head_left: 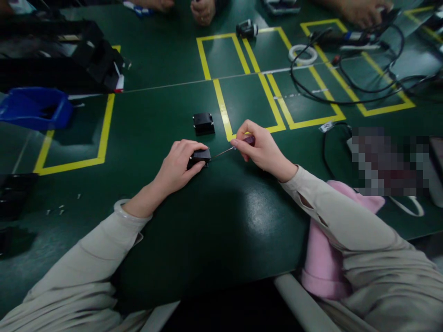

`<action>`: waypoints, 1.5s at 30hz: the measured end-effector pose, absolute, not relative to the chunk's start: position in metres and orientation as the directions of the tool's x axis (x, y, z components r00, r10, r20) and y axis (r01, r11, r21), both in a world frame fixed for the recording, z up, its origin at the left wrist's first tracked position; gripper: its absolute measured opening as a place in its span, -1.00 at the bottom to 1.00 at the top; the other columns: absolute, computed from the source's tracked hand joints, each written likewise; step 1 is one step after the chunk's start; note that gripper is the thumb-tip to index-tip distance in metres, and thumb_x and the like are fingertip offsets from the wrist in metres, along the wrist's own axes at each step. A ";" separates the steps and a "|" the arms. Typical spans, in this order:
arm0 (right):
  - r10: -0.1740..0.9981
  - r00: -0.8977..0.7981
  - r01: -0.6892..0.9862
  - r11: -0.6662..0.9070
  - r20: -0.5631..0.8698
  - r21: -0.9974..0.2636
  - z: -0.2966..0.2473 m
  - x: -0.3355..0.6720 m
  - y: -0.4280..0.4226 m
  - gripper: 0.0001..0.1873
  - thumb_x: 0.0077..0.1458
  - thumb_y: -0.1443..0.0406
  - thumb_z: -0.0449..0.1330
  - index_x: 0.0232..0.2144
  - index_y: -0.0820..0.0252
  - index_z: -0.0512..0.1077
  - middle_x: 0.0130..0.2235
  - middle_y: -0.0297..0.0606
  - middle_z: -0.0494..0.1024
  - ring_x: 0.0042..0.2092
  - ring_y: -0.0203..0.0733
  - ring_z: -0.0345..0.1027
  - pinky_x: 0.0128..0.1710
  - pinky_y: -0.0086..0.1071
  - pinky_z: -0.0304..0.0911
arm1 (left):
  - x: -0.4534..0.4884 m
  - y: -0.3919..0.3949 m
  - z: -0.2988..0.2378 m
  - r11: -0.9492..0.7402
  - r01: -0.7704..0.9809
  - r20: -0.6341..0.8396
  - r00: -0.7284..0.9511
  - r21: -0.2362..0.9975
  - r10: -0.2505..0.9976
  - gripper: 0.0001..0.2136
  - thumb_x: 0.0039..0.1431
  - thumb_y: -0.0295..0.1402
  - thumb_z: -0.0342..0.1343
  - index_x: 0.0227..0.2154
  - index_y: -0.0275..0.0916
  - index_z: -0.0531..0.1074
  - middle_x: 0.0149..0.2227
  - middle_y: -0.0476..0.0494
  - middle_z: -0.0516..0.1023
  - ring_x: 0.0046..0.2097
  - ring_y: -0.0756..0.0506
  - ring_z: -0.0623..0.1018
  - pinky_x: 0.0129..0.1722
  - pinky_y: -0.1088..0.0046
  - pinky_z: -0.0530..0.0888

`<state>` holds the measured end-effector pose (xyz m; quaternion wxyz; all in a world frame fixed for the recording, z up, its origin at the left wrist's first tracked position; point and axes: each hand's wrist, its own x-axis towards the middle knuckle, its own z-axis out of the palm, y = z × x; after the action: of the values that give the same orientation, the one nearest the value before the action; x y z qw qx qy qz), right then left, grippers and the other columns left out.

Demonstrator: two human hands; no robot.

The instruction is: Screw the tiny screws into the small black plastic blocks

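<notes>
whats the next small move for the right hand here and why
Probably ease the screwdriver lightly against the right end of the black block to check it is seated before turning: the left hand grips the block, and the right hand holds the screwdriver pointed at that end, though whether they touch can't be made out.

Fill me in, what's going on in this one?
A person sits at a green table. Their left hand grips a small black block on the table, while the right hand holds a screwdriver, its shaft pointing at the block's near-right end. Whether the tip touches it is too small to tell. A second black block lies just beyond the left hand, and what look like a few small screws lie off to the left.
</notes>
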<state>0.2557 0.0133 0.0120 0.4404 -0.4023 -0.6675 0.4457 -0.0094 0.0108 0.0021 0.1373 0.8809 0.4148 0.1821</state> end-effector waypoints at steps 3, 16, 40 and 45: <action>0.935 -0.267 0.138 0.276 0.232 -0.951 0.013 0.256 0.013 -0.73 0.20 0.27 0.30 -0.39 0.07 0.24 -0.64 -0.55 0.34 -0.62 -0.36 0.23 -0.60 -0.42 0.06 | -0.007 0.010 0.002 -0.612 0.688 0.204 0.583 0.391 0.786 -0.69 0.37 -0.27 0.01 0.12 -0.19 0.34 0.11 -0.23 0.48 0.13 -0.27 0.43 0.12 0.09 0.36; 0.940 -0.242 0.161 0.284 0.241 -0.945 0.016 0.255 0.013 -0.87 0.24 0.33 0.20 -0.30 0.08 0.27 -0.60 -0.55 0.32 -0.63 -0.38 0.23 -0.61 -0.43 0.07 | -0.002 0.008 0.005 -0.625 0.696 0.187 0.603 0.353 0.776 -0.69 0.36 -0.31 0.03 0.11 -0.22 0.33 0.09 -0.25 0.46 0.10 -0.26 0.42 0.09 0.13 0.39; 0.946 -0.268 0.132 0.223 0.182 -0.966 0.016 0.255 0.013 -0.86 0.27 0.26 0.19 -0.26 0.07 0.25 -0.65 -0.59 0.29 -0.64 -0.38 0.22 -0.63 -0.45 0.09 | -0.003 0.008 0.005 -0.640 0.702 0.195 0.612 0.313 0.766 -0.70 0.35 -0.28 0.08 0.08 -0.24 0.33 0.08 -0.25 0.49 0.09 -0.25 0.44 0.09 0.14 0.38; 0.945 -0.275 0.108 0.215 0.179 -0.971 0.015 0.255 0.013 -0.87 0.27 0.26 0.20 -0.25 0.08 0.27 -0.62 -0.55 0.33 -0.61 -0.37 0.25 -0.60 -0.44 0.12 | -0.002 0.008 0.006 -0.633 0.705 0.189 0.607 0.321 0.772 -0.70 0.34 -0.29 0.09 0.08 -0.25 0.33 0.08 -0.27 0.49 0.08 -0.26 0.44 0.08 0.13 0.39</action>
<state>0.2551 0.0134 0.0148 0.4412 -0.4097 -0.6426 0.4738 -0.0021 0.0080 0.0059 0.1078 0.8898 0.4149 0.1563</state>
